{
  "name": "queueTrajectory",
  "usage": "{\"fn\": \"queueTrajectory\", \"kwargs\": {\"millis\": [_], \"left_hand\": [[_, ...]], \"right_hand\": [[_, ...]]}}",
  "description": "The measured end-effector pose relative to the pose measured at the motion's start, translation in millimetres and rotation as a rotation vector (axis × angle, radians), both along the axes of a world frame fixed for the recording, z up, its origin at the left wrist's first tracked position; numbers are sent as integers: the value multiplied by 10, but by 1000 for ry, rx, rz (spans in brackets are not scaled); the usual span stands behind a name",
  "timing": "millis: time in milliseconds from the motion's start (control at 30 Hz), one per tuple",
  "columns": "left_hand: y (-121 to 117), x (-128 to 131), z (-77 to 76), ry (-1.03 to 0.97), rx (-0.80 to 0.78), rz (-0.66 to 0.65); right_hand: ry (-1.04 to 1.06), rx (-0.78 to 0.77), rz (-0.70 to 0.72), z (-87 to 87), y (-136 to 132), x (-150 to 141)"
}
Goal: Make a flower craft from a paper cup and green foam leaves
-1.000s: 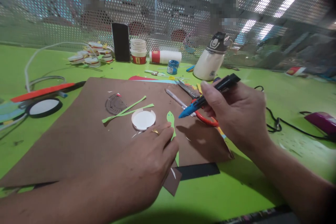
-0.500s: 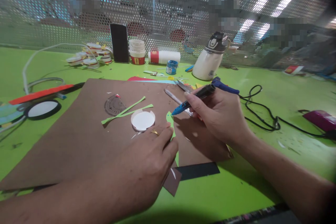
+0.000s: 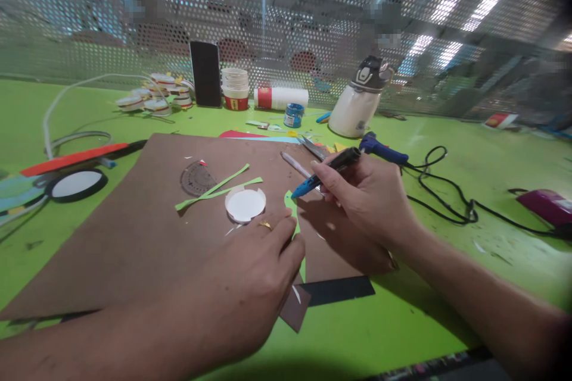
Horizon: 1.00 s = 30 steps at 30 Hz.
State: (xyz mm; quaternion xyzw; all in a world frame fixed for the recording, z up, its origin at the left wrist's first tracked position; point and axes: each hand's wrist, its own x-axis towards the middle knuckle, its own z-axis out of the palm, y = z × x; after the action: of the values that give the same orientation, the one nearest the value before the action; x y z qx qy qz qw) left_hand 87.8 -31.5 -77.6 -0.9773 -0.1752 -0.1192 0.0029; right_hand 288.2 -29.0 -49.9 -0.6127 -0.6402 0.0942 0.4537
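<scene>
My right hand is closed around a blue-and-black marker pen, its blue end touching or just over the top of a green paper strip. With bent fingers held together, my left hand presses that strip down on the brown board and covers part of it. Just beyond my left fingers lies a shallow white paper cup piece with a cut rim. Two thin green paper strips cross to its left, over the edge of a clear protractor.
Scissors and a pale pen lie beyond the marker. A blue glue gun trails a black cord at right. Along the back stand a phone, paper cups, a blue paint jar and a white bottle.
The marker's rear end has tipped slightly to the left and down, its blue end staying by the strip's top. My left hand remains pressed on the strip. The whole view has shifted slightly.
</scene>
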Motion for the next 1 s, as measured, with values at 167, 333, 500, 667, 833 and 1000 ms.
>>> {"fn": "queueTrajectory", "kwargs": {"millis": [167, 333, 500, 667, 833, 1000], "left_hand": [[12, 2, 25, 27, 13, -13], [7, 9, 33, 21, -11, -7], [-13, 10, 49, -9, -51, 11], [0, 19, 60, 18, 19, -36], [12, 25, 46, 14, 22, -33], [3, 13, 47, 34, 30, -35]], "right_hand": [[-24, 0, -2, 10, 3, -3], [59, 11, 1, 47, -3, -9], [83, 10, -13, 50, -7, -15], [66, 19, 15, 22, 7, -9], [-17, -4, -6, 13, -1, 2], [-67, -42, 27, 11, -21, 2]]}}
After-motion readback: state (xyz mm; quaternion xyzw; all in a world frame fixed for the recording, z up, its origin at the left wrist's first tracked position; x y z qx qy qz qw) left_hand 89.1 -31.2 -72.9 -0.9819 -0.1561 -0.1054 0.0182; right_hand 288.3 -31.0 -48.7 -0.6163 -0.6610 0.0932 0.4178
